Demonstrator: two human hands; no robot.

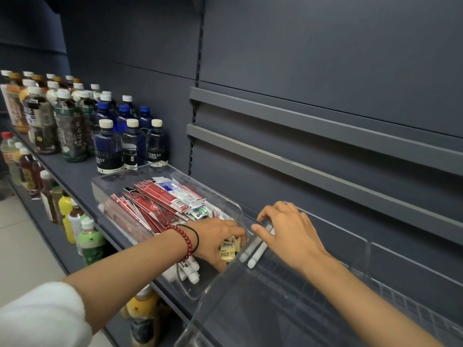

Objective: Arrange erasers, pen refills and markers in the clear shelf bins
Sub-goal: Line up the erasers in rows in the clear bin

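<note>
Dark grey shop shelving: a plain back panel (pixel 325 58) rises behind a long shelf (pixel 72 174), and two bare rails (pixel 325 116) cross the panel at right. Capped bottles (pixel 107 146) stand in rows on the far left of the shelf, and more bottles (pixel 90 241) show on the tier below. Two clear bins sit side by side on the shelf, near the bottles. The right bin (pixel 360 244), the larger in view, has a mostly bare floor. The left bin (pixel 105 179) is crowded with stock. Both forearms reach in from the lower edge, the left emerging from a white sleeve (pixel 37 316). The left hand (pixel 215 236) is inside the left bin at its near right corner, fingers curled around a few yellow-wrapped erasers (pixel 227 250). The right hand (pixel 290 229) is over the wall where the two bins meet, grasping two white markers (pixel 255 249) that lie side by side under the thumb, caps pointing toward the viewer; whether they touch the bin floor cannot be told. Red-and-white refills (pixel 155 204), in flat packs, lie heaped slantwise across the far half of the left bin. Several loose markers (pixel 190 271), also white, lie in its near end beneath the left wrist. A red bead bracelet (pixel 184 239) and a thin black band circle that wrist.
</note>
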